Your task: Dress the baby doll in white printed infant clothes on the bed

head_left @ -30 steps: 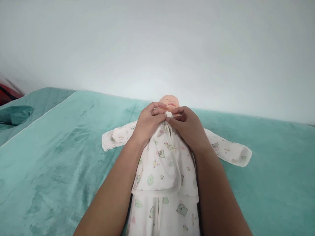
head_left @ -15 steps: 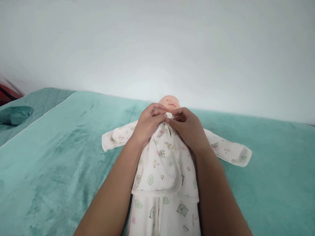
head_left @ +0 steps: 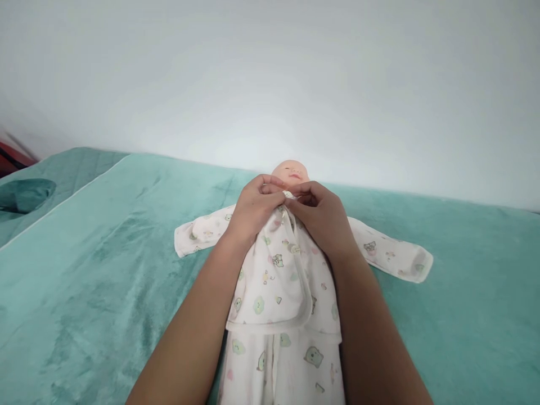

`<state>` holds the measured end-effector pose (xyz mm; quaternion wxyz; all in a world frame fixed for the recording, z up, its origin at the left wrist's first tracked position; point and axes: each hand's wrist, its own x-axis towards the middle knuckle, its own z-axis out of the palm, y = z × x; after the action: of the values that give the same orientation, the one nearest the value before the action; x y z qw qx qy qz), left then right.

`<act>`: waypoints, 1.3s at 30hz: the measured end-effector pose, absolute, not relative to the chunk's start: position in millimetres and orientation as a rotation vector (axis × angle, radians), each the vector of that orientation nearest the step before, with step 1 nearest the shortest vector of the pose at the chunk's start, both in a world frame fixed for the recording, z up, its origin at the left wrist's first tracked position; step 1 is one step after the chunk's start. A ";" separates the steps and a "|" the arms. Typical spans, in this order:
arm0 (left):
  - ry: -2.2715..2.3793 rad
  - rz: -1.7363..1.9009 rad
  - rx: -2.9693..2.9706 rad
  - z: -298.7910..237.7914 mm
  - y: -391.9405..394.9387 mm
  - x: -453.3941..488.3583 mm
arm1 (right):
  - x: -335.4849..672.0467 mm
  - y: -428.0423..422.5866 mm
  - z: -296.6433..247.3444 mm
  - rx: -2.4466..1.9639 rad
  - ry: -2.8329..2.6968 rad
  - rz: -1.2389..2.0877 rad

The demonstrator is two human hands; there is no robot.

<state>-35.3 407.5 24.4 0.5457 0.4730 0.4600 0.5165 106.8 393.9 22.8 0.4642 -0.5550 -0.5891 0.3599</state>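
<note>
A baby doll (head_left: pixel 293 169) lies on its back, dressed in a white baby shirt (head_left: pixel 270 281) with an animal print. Matching baby trousers (head_left: pixel 291 371) show below the shirt's hem. At the doll's neck, my left hand (head_left: pixel 255 205) pinches the shirt's collar edge between thumb and fingers. Facing it, my right hand (head_left: pixel 320 211) grips the other side of the same collar. A small white bit of the neckline shows between the fingertips; any fastener there is hidden. Both shirt sleeves lie stretched out sideways.
A teal plush cover (head_left: pixel 105 270) spreads beneath the doll. Behind it rises a pale wall (head_left: pixel 270 84). At the far left is a quilted section with a dark round opening (head_left: pixel 25 196), and a red object (head_left: pixel 12 159) sits beyond it.
Both hands stay at the collar, with their fingertips slightly closer together. The white neckline bit between them has folded and shows less. The view has shifted a little.
</note>
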 end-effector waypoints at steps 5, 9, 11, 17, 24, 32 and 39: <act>1.048 1.237 1.057 23.9 407.8 -35.1 | 108.1 397.0 20.1 -1.283 -1.410 0.904; 1.024 1.222 1.089 23.1 407.9 -35.4 | 108.5 397.4 20.0 -1.322 -1.398 0.884; 1.049 1.223 1.137 22.8 408.3 -35.5 | 108.7 397.3 20.0 -1.319 -1.385 0.895; 1.113 1.246 1.229 22.7 409.5 -34.4 | 109.1 398.4 19.0 -1.316 -1.352 0.895; 1.105 1.246 1.270 22.9 409.6 -39.6 | 109.4 401.4 18.3 -1.309 -1.216 0.933; 1.078 0.766 1.534 56.1 391.2 -68.7 | 118.4 379.2 48.3 -1.618 -1.684 0.830; 1.123 0.572 1.697 65.1 388.8 -70.4 | 112.8 352.3 73.9 -1.858 -2.114 0.739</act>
<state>-70.4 388.8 65.1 0.4916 0.6990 0.4629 0.2355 112.8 352.3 73.9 0.1156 -0.6342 -0.7216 0.2523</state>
